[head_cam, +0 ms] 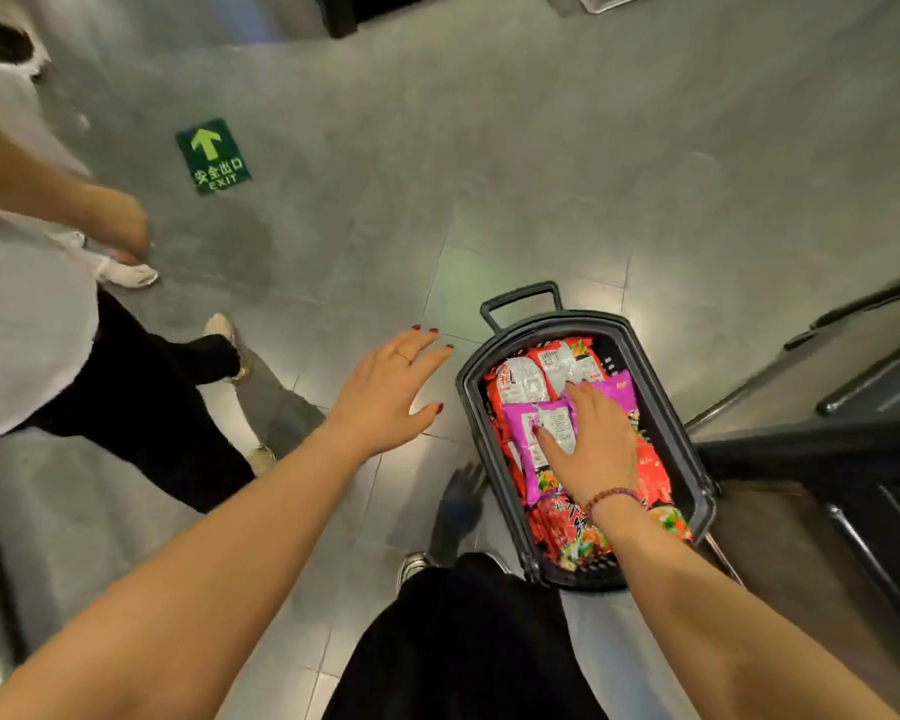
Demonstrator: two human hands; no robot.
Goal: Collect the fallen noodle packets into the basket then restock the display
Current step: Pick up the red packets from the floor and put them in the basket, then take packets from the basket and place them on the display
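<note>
A dark plastic basket [668, 407] with a pull handle stands on the grey floor, right of centre. It holds several noodle packets, red ones [546, 374] at the far end and near end, purple ones [523, 433] on top. My right hand [591, 449] lies flat on the purple packets inside the basket, fingers spread. My left hand [388, 389] hovers open above the floor just left of the basket, fingers straight and holding nothing.
Another person in a white top and black trousers [141, 407] stands at the left, close to my left arm. A green exit arrow sticker [213, 155] is on the floor. Dark metal shelving [853, 407] runs along the right side.
</note>
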